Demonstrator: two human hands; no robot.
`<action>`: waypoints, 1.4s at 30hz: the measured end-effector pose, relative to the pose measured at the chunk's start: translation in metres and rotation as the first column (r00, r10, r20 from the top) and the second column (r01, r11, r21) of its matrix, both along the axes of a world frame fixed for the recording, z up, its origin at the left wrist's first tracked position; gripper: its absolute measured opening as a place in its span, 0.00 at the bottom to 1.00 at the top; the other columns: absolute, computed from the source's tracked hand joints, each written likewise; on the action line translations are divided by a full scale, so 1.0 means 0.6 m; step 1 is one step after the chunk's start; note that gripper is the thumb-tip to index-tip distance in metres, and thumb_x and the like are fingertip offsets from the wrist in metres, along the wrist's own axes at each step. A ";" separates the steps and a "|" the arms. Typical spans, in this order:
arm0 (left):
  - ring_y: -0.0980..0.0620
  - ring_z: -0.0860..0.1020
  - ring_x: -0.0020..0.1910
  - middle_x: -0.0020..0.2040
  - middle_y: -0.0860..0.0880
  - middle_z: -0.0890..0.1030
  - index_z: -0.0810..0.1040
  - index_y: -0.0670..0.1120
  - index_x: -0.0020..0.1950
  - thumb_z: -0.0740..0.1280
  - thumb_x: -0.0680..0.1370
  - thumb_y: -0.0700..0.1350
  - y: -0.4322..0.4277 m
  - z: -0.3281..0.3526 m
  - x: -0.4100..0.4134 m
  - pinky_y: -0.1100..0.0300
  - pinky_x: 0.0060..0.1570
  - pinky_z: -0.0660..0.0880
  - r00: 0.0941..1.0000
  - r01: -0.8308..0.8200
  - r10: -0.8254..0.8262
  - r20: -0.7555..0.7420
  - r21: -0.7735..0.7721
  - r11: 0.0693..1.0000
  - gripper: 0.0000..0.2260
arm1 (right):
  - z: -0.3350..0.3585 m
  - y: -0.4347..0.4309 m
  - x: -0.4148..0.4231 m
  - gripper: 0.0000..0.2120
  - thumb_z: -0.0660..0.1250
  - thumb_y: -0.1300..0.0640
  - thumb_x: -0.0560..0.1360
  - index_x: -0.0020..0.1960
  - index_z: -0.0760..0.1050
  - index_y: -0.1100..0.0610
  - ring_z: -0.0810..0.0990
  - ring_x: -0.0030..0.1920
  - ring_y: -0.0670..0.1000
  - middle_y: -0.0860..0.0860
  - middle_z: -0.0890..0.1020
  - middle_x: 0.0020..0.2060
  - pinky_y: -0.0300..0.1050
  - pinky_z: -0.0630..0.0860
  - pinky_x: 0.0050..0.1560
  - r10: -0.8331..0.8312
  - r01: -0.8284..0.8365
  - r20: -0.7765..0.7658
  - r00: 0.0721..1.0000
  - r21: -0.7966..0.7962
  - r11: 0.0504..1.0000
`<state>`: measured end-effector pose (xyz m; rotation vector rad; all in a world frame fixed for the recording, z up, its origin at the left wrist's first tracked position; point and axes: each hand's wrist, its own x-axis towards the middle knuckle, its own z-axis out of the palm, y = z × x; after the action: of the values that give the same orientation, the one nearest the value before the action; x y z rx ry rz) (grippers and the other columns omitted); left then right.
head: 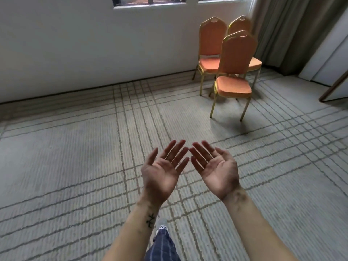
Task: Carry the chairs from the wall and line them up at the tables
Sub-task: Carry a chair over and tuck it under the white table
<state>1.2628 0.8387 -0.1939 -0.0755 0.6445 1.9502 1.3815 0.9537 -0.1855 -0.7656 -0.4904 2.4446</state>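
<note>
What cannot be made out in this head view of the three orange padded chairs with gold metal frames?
1. Rear orange padded gold-framed chair, head view: largely hidden behind the front orange chair.
2. Dark-framed window, head view: cut off by the top edge.
3. Brown wooden edge, head view: cut by the right edge; what it belongs to is unclear.
4. Tables: none in view.

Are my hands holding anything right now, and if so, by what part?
Nothing is held. The left hand and right hand are both open, palms up, above the carpet, well short of the three orange chairs by the wall.
</note>
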 end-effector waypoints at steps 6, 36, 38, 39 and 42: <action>0.39 0.76 0.70 0.70 0.38 0.77 0.70 0.39 0.75 0.54 0.84 0.55 0.174 0.045 -0.207 0.42 0.76 0.62 0.996 0.069 -0.068 -0.056 -0.001 0.998 0.26 | 0.053 0.154 -0.184 0.21 0.57 0.51 0.82 0.69 0.73 0.61 0.79 0.66 0.60 0.62 0.80 0.65 0.57 0.69 0.73 -0.045 0.045 -0.021 0.999 0.013 0.999; 0.39 0.75 0.71 0.71 0.37 0.76 0.70 0.39 0.75 0.54 0.84 0.56 1.173 -0.026 -0.955 0.42 0.76 0.62 0.986 0.159 -0.161 -0.034 -0.059 0.985 0.27 | -0.018 1.156 -0.939 0.24 0.61 0.51 0.78 0.71 0.72 0.61 0.81 0.63 0.58 0.61 0.81 0.64 0.55 0.70 0.72 -0.101 0.101 0.011 0.995 -0.023 0.995; 0.40 0.75 0.71 0.70 0.38 0.77 0.70 0.39 0.75 0.54 0.84 0.56 1.238 -0.032 -1.027 0.42 0.77 0.62 0.983 0.179 -0.180 -0.027 -0.050 0.983 0.27 | -0.017 1.218 -1.004 0.24 0.59 0.51 0.80 0.72 0.72 0.61 0.80 0.65 0.59 0.60 0.81 0.64 0.56 0.67 0.74 -0.126 0.127 0.028 0.992 -0.015 0.992; 0.40 0.75 0.71 0.70 0.38 0.77 0.70 0.40 0.75 0.54 0.84 0.56 1.267 -0.026 -1.061 0.42 0.77 0.62 0.981 0.191 -0.193 -0.021 -0.053 0.980 0.27 | -0.011 1.245 -1.035 0.24 0.58 0.51 0.81 0.73 0.71 0.61 0.79 0.66 0.59 0.60 0.81 0.65 0.56 0.67 0.74 -0.135 0.135 0.031 0.990 -0.002 0.991; 0.40 0.76 0.70 0.70 0.38 0.78 0.70 0.40 0.75 0.53 0.84 0.56 1.349 -0.006 -1.156 0.42 0.77 0.61 0.970 0.234 -0.237 -0.048 -0.063 0.970 0.27 | 0.005 1.321 -1.123 0.23 0.56 0.50 0.83 0.73 0.70 0.61 0.80 0.65 0.59 0.61 0.81 0.65 0.55 0.70 0.71 -0.174 0.174 0.035 0.984 0.008 0.985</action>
<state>0.5693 1.6483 -0.1972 0.0192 0.7130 1.7100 0.7078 1.7463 -0.1825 -0.8156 -0.4245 2.2707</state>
